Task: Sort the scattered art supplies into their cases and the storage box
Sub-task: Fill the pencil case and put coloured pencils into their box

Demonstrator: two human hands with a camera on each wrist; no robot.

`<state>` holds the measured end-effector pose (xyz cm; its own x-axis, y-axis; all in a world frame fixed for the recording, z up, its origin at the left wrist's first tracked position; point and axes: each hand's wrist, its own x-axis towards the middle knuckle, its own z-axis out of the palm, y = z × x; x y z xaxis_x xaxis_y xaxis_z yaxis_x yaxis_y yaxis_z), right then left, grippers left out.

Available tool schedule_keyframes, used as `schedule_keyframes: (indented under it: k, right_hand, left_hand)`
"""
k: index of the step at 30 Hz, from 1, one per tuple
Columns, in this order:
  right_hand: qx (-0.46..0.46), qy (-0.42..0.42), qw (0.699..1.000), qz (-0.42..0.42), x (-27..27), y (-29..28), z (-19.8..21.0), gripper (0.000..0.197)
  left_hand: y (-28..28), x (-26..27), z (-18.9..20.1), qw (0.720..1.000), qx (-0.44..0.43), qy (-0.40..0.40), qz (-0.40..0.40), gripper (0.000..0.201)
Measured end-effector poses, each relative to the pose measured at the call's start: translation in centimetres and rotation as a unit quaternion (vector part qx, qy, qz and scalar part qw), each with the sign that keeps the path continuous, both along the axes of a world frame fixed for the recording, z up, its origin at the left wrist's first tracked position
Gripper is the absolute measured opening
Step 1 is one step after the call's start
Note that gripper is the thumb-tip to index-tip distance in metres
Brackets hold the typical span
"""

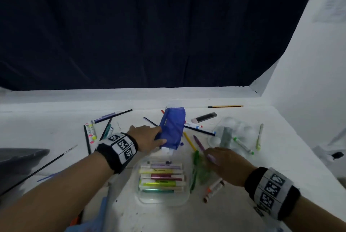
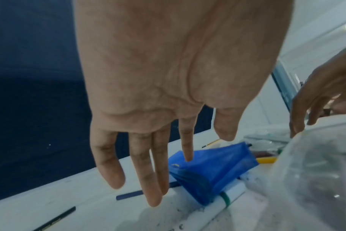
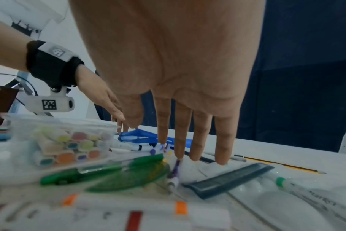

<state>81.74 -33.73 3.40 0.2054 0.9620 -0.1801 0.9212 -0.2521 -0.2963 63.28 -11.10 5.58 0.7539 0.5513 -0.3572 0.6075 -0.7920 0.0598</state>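
A blue mesh pouch [image 1: 173, 127] [image 2: 217, 165] lies in the middle of the white table. My left hand [image 1: 159, 135] [image 2: 168, 171] reaches to its near left edge with straight fingers, thumb and fingertips touching the fabric. My right hand [image 1: 207, 154] [image 3: 180, 150] hovers with straight, spread fingers, tips just over a purple marker [image 1: 197, 142] [image 3: 175, 170]. Beside it lie a green protractor [image 1: 203, 169] [image 3: 128, 178] and a green pen [image 1: 195, 162] [image 3: 101, 170]. A clear storage box [image 1: 188, 191] [image 3: 16, 121] near me holds several highlighters.
A clear paint palette [image 1: 243, 129] with a grey ruler [image 1: 226, 136] and green-tipped markers sits at the right. Pens and markers [image 1: 90, 130] lie scattered on the left, with a long black brush [image 1: 37, 172]. A yellow pencil [image 1: 225, 106] lies far back, an orange marker [image 1: 214, 188] near my right wrist.
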Motion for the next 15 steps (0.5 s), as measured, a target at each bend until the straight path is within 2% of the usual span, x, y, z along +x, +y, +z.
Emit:
schedule_keyframes:
  k: [4, 10, 12, 15]
  right_hand:
    - [-0.051, 0.006, 0.998, 0.02, 2.5, 0.7, -1.1, 0.029]
    - [-0.031, 0.062, 0.997, 0.037, 4.3, 1.2, -0.7, 0.026]
    - [-0.026, 0.07, 0.996, 0.049, 4.7, 1.2, -0.7, 0.023]
    - [-0.02, 0.085, 0.995, 0.049, 4.7, 1.5, -0.8, 0.015]
  left_hand:
    - [0.6, 2.2, -0.9, 0.999, -0.007, 0.035, 0.011, 0.063]
    - [1.1, 3.5, -1.1, 0.995, -0.049, -0.024, 0.08, 0.068]
    - [1.5, 3.4, -0.9, 0.99, -0.051, -0.065, 0.113, 0.061]
    - [1.5, 2.9, -0.3, 0.974, -0.043, -0.178, 0.129, 0.036]
